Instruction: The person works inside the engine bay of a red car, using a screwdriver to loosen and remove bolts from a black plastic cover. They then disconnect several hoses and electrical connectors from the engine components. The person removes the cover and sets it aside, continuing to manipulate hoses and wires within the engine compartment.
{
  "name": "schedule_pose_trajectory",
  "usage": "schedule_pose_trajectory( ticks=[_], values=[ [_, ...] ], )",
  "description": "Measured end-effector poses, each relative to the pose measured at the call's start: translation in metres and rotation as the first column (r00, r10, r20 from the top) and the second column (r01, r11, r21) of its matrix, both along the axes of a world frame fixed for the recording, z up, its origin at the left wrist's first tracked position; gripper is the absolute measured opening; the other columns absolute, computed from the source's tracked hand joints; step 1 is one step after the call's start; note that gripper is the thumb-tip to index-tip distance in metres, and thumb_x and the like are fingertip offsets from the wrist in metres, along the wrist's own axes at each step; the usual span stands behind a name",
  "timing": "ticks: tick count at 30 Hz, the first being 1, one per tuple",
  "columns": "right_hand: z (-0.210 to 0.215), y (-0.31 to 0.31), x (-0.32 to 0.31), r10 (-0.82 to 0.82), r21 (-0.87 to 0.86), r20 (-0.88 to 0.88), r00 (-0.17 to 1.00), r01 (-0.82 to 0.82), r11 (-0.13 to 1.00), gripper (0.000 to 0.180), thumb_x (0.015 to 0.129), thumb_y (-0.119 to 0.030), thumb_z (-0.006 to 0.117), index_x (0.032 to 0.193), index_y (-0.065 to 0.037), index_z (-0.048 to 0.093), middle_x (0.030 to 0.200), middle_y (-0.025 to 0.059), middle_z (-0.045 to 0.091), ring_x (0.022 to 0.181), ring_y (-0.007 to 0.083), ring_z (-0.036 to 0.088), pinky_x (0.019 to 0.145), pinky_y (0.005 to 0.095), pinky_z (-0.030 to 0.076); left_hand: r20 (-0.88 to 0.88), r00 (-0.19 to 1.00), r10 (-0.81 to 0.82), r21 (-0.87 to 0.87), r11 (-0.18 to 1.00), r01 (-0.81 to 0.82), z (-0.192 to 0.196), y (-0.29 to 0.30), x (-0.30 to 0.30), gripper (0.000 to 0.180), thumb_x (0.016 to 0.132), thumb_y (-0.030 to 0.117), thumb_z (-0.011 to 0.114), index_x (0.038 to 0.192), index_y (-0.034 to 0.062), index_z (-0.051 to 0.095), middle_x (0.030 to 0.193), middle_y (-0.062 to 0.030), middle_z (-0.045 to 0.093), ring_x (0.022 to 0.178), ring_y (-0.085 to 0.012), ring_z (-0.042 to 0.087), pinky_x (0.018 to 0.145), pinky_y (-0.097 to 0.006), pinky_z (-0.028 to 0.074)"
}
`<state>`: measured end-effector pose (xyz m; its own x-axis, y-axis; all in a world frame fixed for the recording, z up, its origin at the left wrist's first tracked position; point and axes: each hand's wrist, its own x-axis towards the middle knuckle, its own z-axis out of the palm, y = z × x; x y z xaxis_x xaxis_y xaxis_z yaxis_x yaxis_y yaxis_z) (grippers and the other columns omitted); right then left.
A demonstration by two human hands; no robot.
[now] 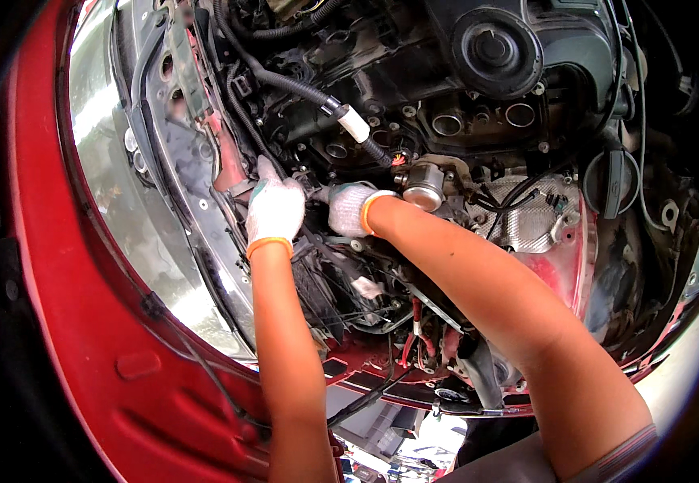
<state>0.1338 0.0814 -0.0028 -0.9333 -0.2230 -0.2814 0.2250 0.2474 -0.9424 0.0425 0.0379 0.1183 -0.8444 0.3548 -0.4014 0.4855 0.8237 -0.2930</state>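
**White knit gloves deep in a red car's engine bay**

White cotton gloves with orange cuffs cover both hands, which reach into the engine bay (462,121) of a red car. The left hand (274,208) rests against the dark parts just beside the raised red bonnet (84,322), fingers curled loosely with one finger pointing up; whether it grips anything cannot be told. The right hand (351,208) lies close to it, closed into a fist around something small and dark that the glove hides. Just to the right of that fist sits a round metal cylinder (423,191), near a silver heat shield (527,221). Above the hands a black corrugated hose (285,80) with a white sleeve (355,123) runs diagonally across the engine.
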Motion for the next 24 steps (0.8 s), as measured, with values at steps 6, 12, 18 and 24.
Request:
schedule_pose_trajectory(
  ticks=[6,12,18,24],
  values=[
    [-0.003,0.003,0.004,-0.089,-0.132,-0.023,0.996,0.085,0.988,0.065,0.08,-0.019,0.066,0.143,-0.008,0.057,0.114,0.0223,0.074,0.103,0.0352,0.073,0.088,0.0464,0.057,0.304,0.88,0.366,-0.02,0.926,-0.378,0.015,0.032,-0.006,0.04,0.096,0.021,0.046,0.126,-0.0053,0.041,0.075,-0.0231,0.069,0.058,-0.0306,0.068,0.05,-0.043,0.053],
    [-0.015,-0.017,-0.01,0.093,0.221,-0.201,0.975,-0.047,0.974,0.057,0.086,-0.012,0.061,0.142,-0.015,0.056,0.098,0.0203,0.073,0.088,0.0354,0.072,0.079,0.0466,0.056,0.372,0.891,0.26,-0.017,0.962,-0.274,-0.001,0.022,-0.028,0.045,0.094,0.019,0.049,0.134,-0.0005,0.042,0.094,-0.022,0.067,0.062,-0.0296,0.07,0.047,-0.038,0.052],
    [-0.001,-0.008,0.003,-0.064,0.062,-0.117,0.991,0.072,0.995,0.035,0.086,-0.018,0.063,0.114,-0.003,0.075,0.113,0.0208,0.075,0.102,0.0362,0.074,0.087,0.0459,0.058,0.466,0.699,0.543,0.093,0.755,-0.649,0.005,0.019,-0.024,0.031,0.087,0.017,0.052,0.115,0.0053,0.045,0.08,-0.028,0.065,0.049,-0.024,0.053,0.042,-0.034,0.04],
    [0.002,-0.004,0.009,-0.195,-0.042,-0.042,0.98,0.193,0.98,0.047,0.086,-0.018,0.062,0.128,0.004,0.061,0.108,0.0221,0.075,0.099,0.0364,0.074,0.084,0.0455,0.058,0.526,0.553,0.646,0.098,0.6,-0.794,0.003,0.028,-0.022,0.039,0.087,0.029,0.05,0.118,0.0046,0.048,0.086,-0.0266,0.068,0.05,-0.0257,0.055,0.042,-0.041,0.04]
  ],
)
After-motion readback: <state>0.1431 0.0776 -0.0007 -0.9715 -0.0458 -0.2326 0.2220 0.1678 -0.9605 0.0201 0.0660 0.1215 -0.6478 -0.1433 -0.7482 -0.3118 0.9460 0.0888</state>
